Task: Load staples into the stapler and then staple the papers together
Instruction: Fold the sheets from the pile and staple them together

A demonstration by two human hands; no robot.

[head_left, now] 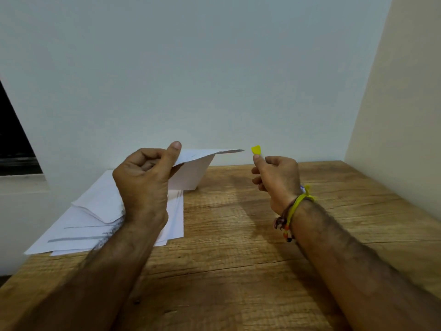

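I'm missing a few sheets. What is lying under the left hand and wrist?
A loose pile of white papers lies on the wooden table beneath the left hand, which holds another sheet. The forearm covers the pile's right part.

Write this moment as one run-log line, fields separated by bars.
left hand: holds lifted papers | right hand: pinches small yellow item | paper stack: on wooden table | stapling: not yet
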